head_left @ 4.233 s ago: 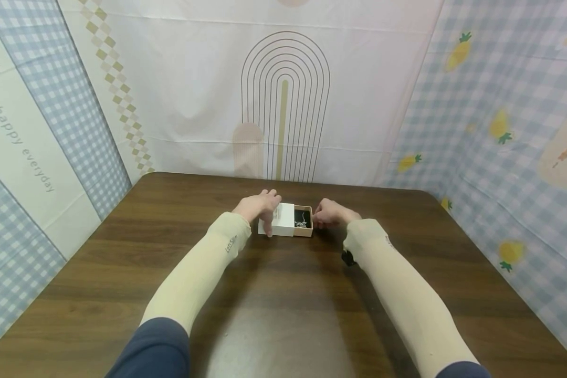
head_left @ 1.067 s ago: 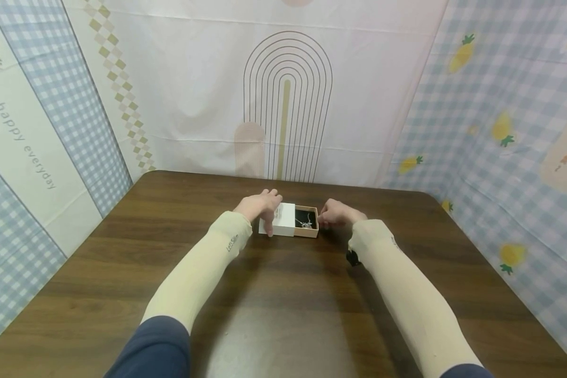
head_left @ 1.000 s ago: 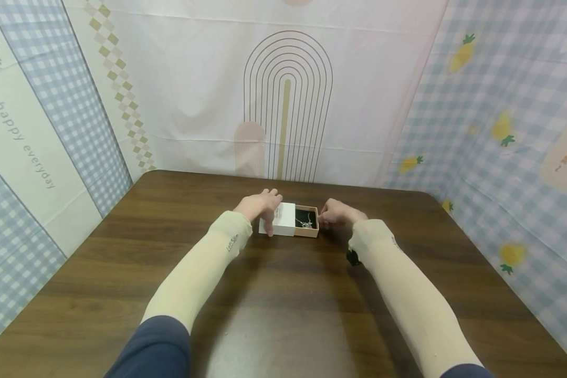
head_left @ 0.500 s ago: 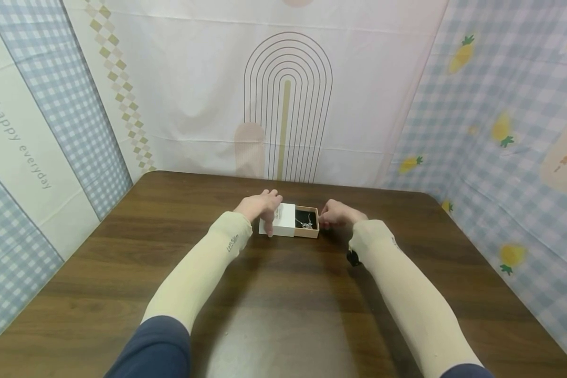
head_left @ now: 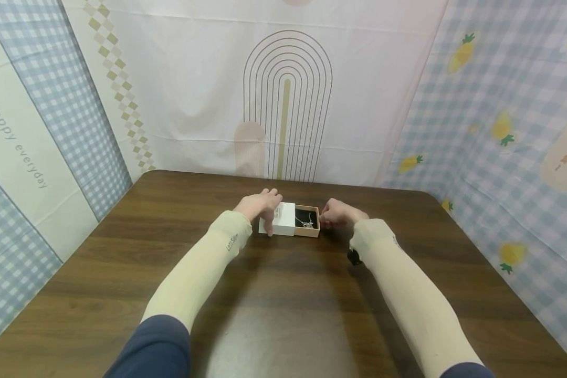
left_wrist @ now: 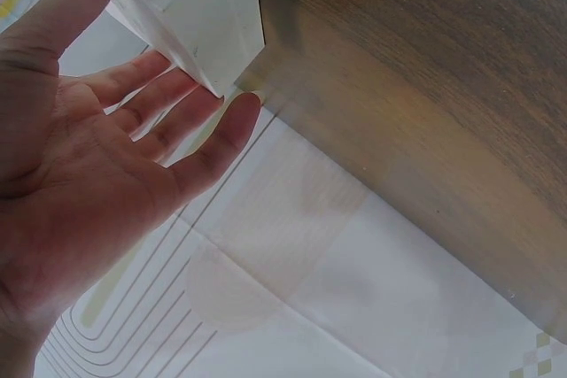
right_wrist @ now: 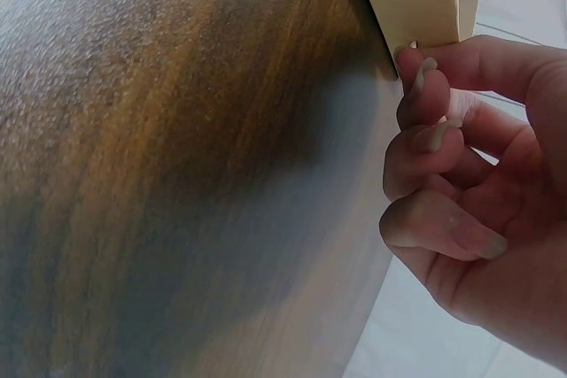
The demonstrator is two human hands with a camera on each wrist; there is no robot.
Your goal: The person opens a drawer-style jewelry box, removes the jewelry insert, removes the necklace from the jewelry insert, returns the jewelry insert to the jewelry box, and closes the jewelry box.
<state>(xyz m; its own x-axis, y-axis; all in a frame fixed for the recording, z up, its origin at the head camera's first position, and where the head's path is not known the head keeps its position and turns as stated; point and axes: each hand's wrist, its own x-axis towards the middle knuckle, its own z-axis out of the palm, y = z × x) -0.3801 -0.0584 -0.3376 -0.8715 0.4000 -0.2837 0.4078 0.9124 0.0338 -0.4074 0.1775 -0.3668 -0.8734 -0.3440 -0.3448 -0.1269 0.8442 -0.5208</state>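
Person at a brown table [head_left: 283, 315], bare hands extended. Nearest, below both hands, the dark blue sleeves [head_left: 156, 344] are cut off by the lower edge of the head view; cream oversleeves [head_left: 196, 270] run from them to the wrists, the lettering by the left wrist small and partly creased. A black object [head_left: 354, 256] under the right wrist is half covered by the oversleeve and cannot be identified.

The left hand [head_left: 262, 206] spans a white box cover [head_left: 285, 218], thumb on the near side and fingers along the far side, gripping it; the back of the hand masks the cover's left part and some of its print. The right hand [head_left: 338, 212] has its fingers curled, thumb and forefinger pinching at the outer end of a tan tray [head_left: 307, 232]; the exact point of contact is hidden by the fingertips. The tray projects from the cover between the two hands, its remainder concealed inside. On its black lining [head_left: 304, 214] lies a silvery chain [head_left: 307, 224], too small for its form to be made out.

Beyond the hands hangs a white cloth [head_left: 193, 79] printed with arches, flanked by blue gingham, all cropped above
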